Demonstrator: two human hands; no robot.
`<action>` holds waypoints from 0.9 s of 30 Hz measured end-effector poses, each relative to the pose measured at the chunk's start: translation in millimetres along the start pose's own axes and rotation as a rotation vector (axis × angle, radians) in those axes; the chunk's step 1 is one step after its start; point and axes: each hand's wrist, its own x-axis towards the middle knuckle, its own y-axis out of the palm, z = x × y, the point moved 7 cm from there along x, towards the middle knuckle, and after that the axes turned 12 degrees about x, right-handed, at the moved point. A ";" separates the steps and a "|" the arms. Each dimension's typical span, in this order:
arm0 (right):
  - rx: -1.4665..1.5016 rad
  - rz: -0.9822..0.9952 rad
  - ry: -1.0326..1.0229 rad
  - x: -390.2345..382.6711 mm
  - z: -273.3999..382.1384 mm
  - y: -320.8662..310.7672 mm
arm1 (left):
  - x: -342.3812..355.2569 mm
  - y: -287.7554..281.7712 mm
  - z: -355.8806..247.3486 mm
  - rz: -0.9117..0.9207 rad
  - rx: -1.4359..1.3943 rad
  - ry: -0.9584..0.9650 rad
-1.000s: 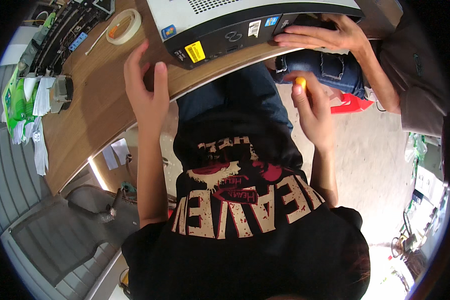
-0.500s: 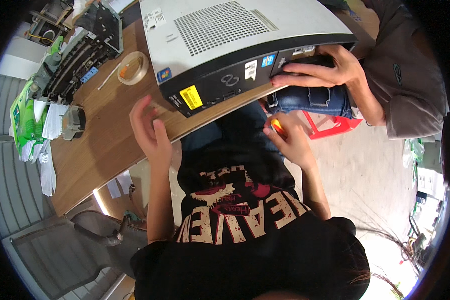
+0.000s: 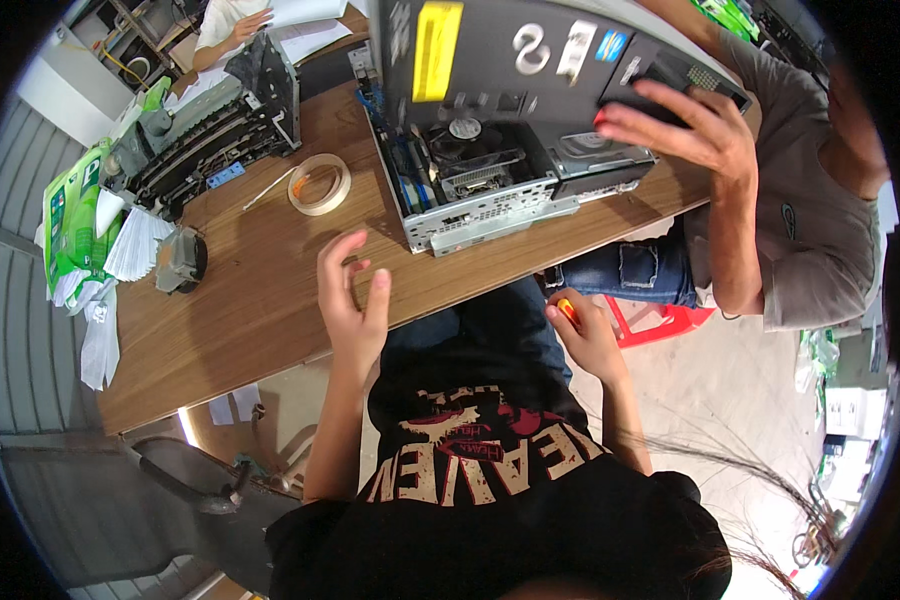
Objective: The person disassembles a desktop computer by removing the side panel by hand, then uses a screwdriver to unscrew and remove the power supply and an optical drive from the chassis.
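Observation:
On the table's front part stands a desktop computer case with its insides showing: a fan, cables and a metal drive. Its black and white cover is tilted up above it. A co-worker's hand is at the cover's right end. My left hand hovers over the table edge, just left of the case. It is empty, with fingers apart. My right hand is over my lap, closed around a small orange-and-yellow handle; the rest of that tool is hidden.
A roll of tape lies on the wooden table. Farther left are a black printer-like mechanism, a green pack of wipes and a small dark part. The co-worker sits at right by a red stool.
The cover has come up off the computer case, baring its insides, with the co-worker's hand on it. My view has shifted. My left hand remains open; my right still holds the handle.

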 end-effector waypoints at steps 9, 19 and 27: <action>0.018 -0.242 -0.099 24.9 -5.7 -32.6 | 23.3 24.8 -16.7 0.112 0.151 0.094; 0.301 -0.656 -0.071 57.2 -30.4 -130.9 | 43.0 38.0 -9.9 0.182 0.192 0.077; 0.275 -0.590 -0.066 86.3 2.5 -129.1 | 45.2 45.6 7.3 0.254 0.198 -0.060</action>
